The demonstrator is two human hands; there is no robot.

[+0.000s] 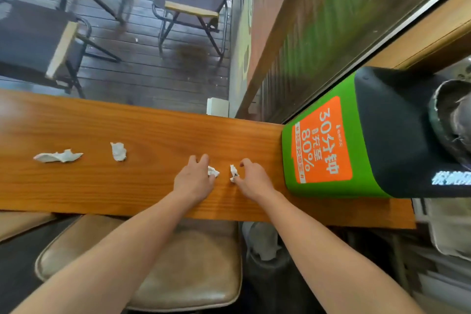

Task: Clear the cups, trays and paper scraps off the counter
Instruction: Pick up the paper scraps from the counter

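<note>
Several crumpled white paper scraps lie on the wooden counter (pixel 153 135). My left hand (pixel 195 181) rests on the counter with its fingers closed over one small scrap (pixel 213 171). My right hand (pixel 251 177) pinches another small scrap (pixel 233 173) between thumb and forefinger. Two more scraps lie further left: a rolled one (pixel 118 151) and a long flat one (pixel 58 156). No cups or trays are in view.
A green and black charging kiosk with an orange label (pixel 331 140) stands on the counter's right end. A brown padded stool (pixel 178 262) sits under the counter's near edge. A bin with white paper (pixel 265 250) is beside the stool. Folding chairs (pixel 193 5) stand beyond.
</note>
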